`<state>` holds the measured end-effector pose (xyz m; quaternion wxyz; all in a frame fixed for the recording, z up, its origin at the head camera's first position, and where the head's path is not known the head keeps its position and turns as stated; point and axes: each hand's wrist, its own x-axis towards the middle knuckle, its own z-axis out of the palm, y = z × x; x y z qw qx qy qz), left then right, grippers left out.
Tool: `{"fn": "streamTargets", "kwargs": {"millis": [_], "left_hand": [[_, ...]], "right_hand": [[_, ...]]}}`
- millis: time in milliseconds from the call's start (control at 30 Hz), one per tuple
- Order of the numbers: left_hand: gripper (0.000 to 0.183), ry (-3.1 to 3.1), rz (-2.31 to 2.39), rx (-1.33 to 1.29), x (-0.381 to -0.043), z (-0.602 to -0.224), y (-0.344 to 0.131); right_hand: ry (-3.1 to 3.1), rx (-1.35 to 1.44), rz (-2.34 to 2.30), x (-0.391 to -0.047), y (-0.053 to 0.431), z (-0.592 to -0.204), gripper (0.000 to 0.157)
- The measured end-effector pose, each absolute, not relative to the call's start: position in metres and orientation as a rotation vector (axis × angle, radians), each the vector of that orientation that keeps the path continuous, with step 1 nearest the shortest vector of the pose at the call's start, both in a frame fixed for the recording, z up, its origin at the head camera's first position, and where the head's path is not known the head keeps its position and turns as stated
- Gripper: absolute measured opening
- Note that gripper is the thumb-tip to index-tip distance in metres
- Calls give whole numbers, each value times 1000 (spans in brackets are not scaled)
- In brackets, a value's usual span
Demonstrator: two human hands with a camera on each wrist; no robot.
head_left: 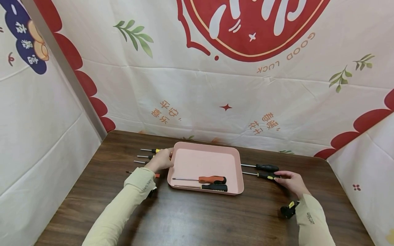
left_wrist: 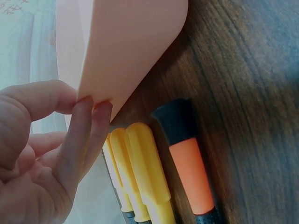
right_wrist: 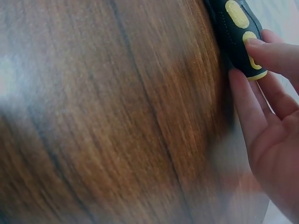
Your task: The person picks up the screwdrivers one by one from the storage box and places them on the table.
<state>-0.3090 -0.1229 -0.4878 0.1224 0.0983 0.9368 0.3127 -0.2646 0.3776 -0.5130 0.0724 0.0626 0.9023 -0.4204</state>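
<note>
A pink tray (head_left: 203, 153) stands mid-table, its left wall pinched between the thumb and fingers of my left hand (head_left: 160, 160). Inside the tray, along its near side, lie an orange-handled screwdriver (head_left: 212, 179) and a black-handled screwdriver (head_left: 214, 187). Right of the tray, my right hand (head_left: 292, 182) pinches the handle end of a black and yellow screwdriver (right_wrist: 240, 42), whose shaft points to the tray. Just behind it lies another black screwdriver (head_left: 267, 167). Beside the left hand are several yellow-handled screwdrivers (left_wrist: 145, 163) and an orange and black one (left_wrist: 191, 175), partly hidden in the head view.
The brown wooden table (head_left: 197, 218) reaches back to a printed cloth backdrop (head_left: 197, 89), with cloth walls at both sides. A black and yellow device (head_left: 289, 209) sits at the right wrist.
</note>
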Motion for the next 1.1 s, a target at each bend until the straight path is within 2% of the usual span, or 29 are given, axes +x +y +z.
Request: {"fn": "streamTargets", "kwargs": {"millis": [300,533,667,800,1100], "left_hand": [[61,2721,941,290,-308,-488,-123],[55,2736,935,299,-309,-488,-123],[59,2729,932,287,-308,-486,-123],[63,2720,933,273,-307,-485,-122],[48,2731,920,303,-307,-484,-122]], "right_hand": [[2753,165,-1205,-264,377,-511,43],[2597,206,-1437,-265,381,-507,40],[2538,209,-1506,-267,387,-504,36],[2542,170,-1510,-268,388,-497,39],[2738,-87,-1290,-278,364,-465,49]]}}
